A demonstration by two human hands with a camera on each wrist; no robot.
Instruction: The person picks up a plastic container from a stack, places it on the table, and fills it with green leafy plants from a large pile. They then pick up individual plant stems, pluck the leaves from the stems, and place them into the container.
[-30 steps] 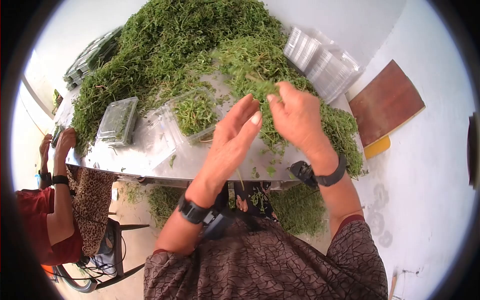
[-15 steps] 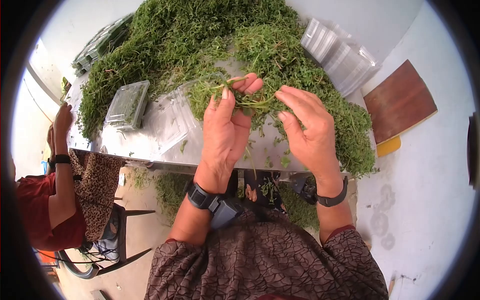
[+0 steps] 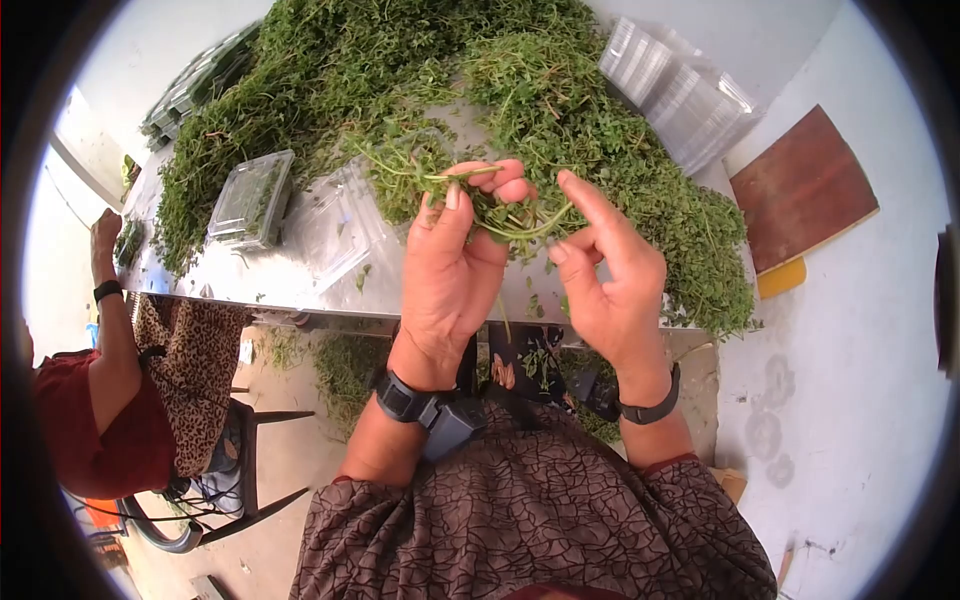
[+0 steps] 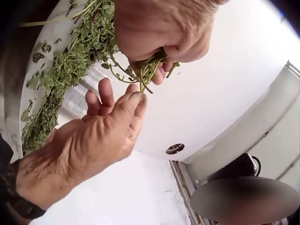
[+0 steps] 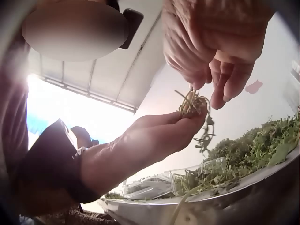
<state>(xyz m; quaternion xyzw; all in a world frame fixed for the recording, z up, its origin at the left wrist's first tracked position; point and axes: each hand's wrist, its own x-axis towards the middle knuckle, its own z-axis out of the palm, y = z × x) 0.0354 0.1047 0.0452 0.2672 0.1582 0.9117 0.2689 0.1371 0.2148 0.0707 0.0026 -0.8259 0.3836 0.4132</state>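
My left hand [image 3: 445, 270] holds a small bunch of leafy green stems [image 3: 530, 232] above the table's front edge, thumb on one side and fingers curled behind. Facing it, my right hand [image 3: 618, 285] has thumb and index finger at the cut ends. In the left wrist view, the right hand's fingertips [image 4: 136, 97] pinch the tips of the stems [image 4: 149, 75]. Seen from the right wrist, leafy sprigs [image 5: 206, 131] dangle from the bunch. Behind the left hand lies an open clear plastic box [image 3: 345, 235], its greens partly hidden.
A large heap of greens [image 3: 370, 70] covers the table's back and right. A lidded clear box [image 3: 250, 200] stands left, stacked filled boxes [image 3: 200, 80] at back left, nested clear boxes [image 3: 680, 95] at back right. Another person [image 3: 105, 400] sits at the left beside a chair [image 3: 250, 470].
The right hand came down from the heap, and the left hand took the stems in its fingers. Lately the right thumb and index finger have closed in on the stem ends.
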